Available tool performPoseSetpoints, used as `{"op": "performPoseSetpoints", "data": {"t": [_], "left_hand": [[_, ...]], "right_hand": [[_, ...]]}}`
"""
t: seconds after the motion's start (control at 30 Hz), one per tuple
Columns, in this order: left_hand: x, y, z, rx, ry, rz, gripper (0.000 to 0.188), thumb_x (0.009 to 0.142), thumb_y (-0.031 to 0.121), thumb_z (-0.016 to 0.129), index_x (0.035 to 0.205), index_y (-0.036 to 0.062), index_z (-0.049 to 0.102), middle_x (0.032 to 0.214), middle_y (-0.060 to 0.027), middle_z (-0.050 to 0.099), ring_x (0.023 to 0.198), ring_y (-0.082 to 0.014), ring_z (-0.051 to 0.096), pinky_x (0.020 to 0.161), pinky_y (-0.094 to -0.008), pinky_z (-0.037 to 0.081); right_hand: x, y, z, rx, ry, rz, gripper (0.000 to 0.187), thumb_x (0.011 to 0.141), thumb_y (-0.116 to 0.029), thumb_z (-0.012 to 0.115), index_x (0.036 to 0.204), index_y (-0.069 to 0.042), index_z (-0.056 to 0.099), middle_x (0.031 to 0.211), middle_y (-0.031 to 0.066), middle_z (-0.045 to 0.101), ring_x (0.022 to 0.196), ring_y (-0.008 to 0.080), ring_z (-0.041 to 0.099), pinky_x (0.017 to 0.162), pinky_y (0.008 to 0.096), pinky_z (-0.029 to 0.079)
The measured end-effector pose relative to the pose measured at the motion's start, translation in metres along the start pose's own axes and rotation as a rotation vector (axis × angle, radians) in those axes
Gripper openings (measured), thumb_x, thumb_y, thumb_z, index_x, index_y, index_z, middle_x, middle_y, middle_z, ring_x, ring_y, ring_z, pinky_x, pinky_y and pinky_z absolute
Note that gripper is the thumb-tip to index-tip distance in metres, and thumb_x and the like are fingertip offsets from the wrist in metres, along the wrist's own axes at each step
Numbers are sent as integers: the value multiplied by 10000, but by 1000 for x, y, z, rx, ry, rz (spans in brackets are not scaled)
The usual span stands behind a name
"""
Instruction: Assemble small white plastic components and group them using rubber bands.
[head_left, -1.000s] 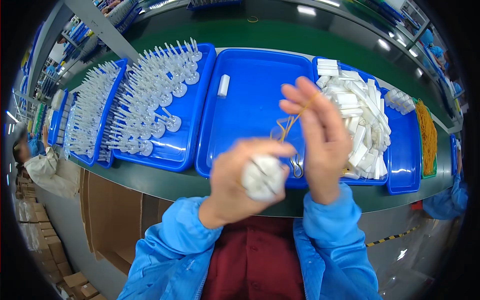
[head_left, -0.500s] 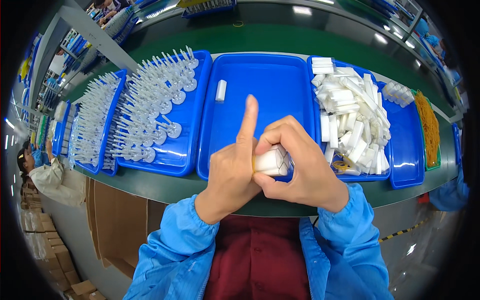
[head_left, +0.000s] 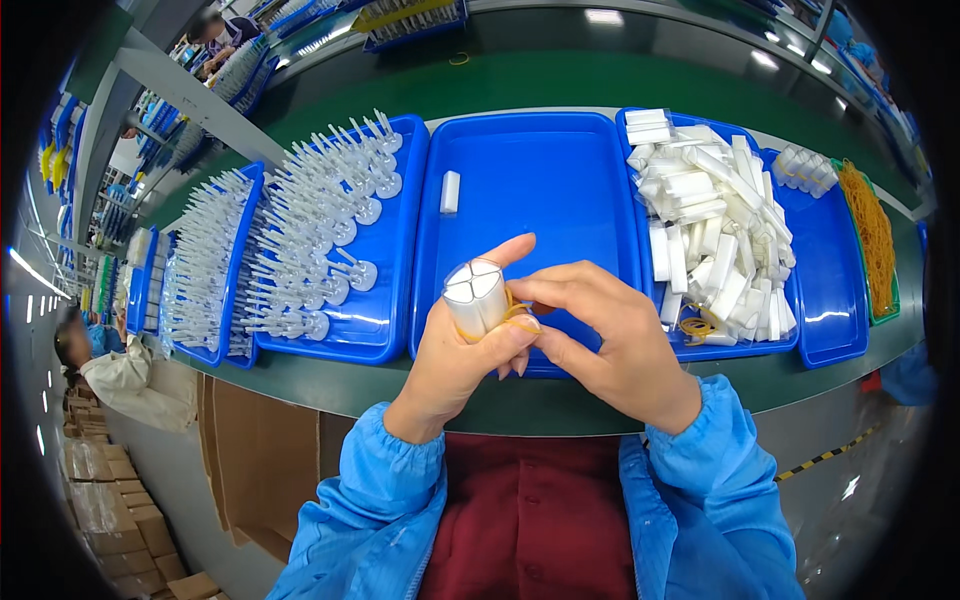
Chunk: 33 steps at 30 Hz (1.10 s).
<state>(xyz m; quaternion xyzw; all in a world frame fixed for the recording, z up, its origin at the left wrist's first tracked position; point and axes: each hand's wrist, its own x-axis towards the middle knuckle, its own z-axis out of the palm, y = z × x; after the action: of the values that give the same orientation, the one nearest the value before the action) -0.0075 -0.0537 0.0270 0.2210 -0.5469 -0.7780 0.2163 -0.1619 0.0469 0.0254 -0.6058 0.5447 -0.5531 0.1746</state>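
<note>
In my left hand (head_left: 438,355) a bundle of several white, clear-wrapped sleeves (head_left: 474,290) stands with its ends up, over the near edge of the middle blue tray (head_left: 560,190). My left fingers wrap round its lower part. A yellow rubber band (head_left: 516,309) runs by the bundle's side near my left thumb. My right hand (head_left: 625,340) pinches that band with thumb and forefinger, just right of the bundle. One loose white sleeve (head_left: 451,192) lies in the middle tray. The lower end of the bundle is hidden by my hand.
Rows of clear stemmed plastic parts (head_left: 330,210) fill the left trays. To the right lies a heap of white sleeves (head_left: 715,240) with a few rubber bands on it. Beyond are banded bundles (head_left: 805,172) and a green basket of rubber bands (head_left: 868,240). A co-worker's sleeve (head_left: 140,385) shows left.
The bundle has turned from lying sideways to standing end-up and moved left, into my left hand's grasp. My right hand has come off the bundle and now pinches the rubber band.
</note>
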Motion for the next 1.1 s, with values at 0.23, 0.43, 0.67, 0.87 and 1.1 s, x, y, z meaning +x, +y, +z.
{"op": "performPoseSetpoints", "data": {"t": [0.23,0.43,0.67,0.87,1.1], "left_hand": [[-1,-1,5,12,19,-74,804,835,264,739,1491,-26,376,718,-20,554,566,-109,539,476,-233,409],[-5,-10,-13,-250,-40,-10,714,868,251,680,1484,23,400,700,-22,505,546,-122,471,500,-244,388],[-9,-16,-31,-387,66,71,696,895,253,666,1475,3,372,755,-30,512,626,-138,511,499,-243,355],[-8,-11,-11,-33,29,-19,753,845,156,719,1483,-27,365,847,-34,585,701,-122,571,559,-235,441],[-15,-19,6,467,-128,87,842,856,39,751,1557,20,285,1302,-149,556,1178,-223,574,1000,-352,459]], "right_hand": [[-4,7,-3,-418,30,-358,377,728,-3,705,1099,-67,712,897,54,687,732,196,635,619,317,486],[3,3,-18,-144,322,-60,147,899,-50,664,1039,-28,702,876,55,699,681,137,617,630,267,488],[24,-2,-74,-282,739,-16,84,959,-92,641,994,-37,694,910,52,701,771,108,605,718,256,472],[-21,17,-39,-901,-108,125,287,823,-93,721,1109,-78,707,929,65,638,892,251,578,792,405,427],[-3,-8,-27,-106,-163,-14,451,843,-131,777,1256,-13,643,1129,137,667,862,211,630,783,315,534]]}}
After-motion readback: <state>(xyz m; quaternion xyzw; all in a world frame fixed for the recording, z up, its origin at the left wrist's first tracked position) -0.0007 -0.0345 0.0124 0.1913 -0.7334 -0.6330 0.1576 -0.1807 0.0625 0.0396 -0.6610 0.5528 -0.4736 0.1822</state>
